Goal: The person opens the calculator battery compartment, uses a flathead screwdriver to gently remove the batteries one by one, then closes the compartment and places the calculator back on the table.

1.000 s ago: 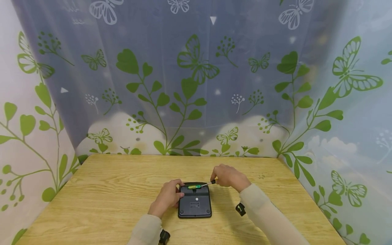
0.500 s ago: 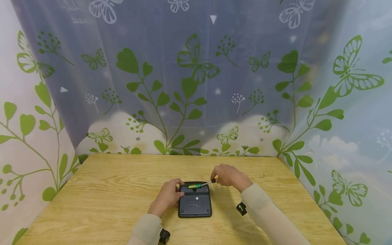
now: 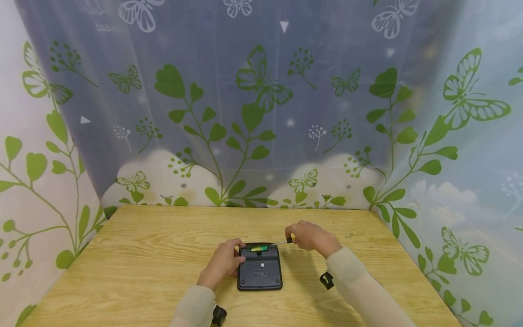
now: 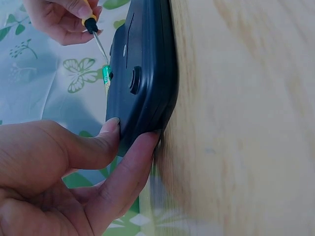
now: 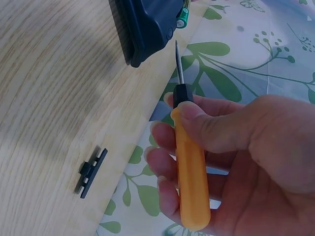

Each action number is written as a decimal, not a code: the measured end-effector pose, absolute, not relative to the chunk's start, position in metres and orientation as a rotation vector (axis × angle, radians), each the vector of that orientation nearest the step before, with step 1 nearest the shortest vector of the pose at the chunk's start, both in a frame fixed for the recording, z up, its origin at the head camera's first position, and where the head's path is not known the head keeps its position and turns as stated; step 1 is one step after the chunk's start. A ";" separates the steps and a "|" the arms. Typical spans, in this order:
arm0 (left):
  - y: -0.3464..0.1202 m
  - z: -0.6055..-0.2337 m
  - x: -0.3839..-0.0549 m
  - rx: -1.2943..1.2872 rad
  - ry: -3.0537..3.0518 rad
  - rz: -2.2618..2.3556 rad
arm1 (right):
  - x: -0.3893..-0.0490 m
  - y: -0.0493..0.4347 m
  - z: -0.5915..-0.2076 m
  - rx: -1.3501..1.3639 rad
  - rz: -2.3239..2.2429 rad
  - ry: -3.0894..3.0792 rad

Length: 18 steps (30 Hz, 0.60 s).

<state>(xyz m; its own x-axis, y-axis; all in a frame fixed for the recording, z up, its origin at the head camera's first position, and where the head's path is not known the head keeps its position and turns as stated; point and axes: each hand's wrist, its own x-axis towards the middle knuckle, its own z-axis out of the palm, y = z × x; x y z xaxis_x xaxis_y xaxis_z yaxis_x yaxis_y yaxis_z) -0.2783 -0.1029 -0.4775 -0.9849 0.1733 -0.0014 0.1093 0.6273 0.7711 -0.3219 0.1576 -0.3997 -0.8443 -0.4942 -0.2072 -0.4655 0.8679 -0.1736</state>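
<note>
A black calculator (image 3: pixel 259 278) lies face down on the table, its battery compartment uncovered at the far end. One green battery (image 3: pixel 259 249) sits in that compartment, tilted a little up in the right wrist view. My left hand (image 3: pixel 222 263) pinches the calculator's left edge between thumb and fingers. In my right hand (image 3: pixel 310 237) is a screwdriver with an orange-yellow handle (image 5: pixel 192 172), gripped by thumb and curled fingers. Its metal shaft (image 5: pixel 178 64) points at the calculator, and in the right wrist view the tip stands just apart from the battery.
A small black battery cover (image 5: pixel 92 173) rests on the wooden table (image 3: pixel 163 254), near its far edge. Behind the table hangs a curtain (image 3: pixel 220 113) printed with leaves and butterflies. Black wrist cameras (image 3: pixel 219 315) are worn under both sleeves.
My right hand has drawn the screwdriver a little to the right, its tip backing away from the battery's end. The left hand and the calculator have stayed put.
</note>
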 end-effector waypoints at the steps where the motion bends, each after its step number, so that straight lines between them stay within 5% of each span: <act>1: -0.103 -0.478 -0.278 0.240 2.764 1.303 | -0.322 0.158 -0.400 -0.725 -0.172 2.794; 18: -0.103 -0.477 -0.278 0.235 2.764 1.294 | -0.320 0.154 -0.403 -0.723 -0.176 2.815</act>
<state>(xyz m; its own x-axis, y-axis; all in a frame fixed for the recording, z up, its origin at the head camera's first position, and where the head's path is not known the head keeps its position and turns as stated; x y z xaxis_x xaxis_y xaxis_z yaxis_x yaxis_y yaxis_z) -0.2776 -0.1031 -0.4775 -0.9850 0.1722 -0.0080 0.1042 0.6314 0.7684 -0.3199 0.1540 -0.4030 -0.8518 -0.4878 -0.1910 -0.4603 0.8710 -0.1719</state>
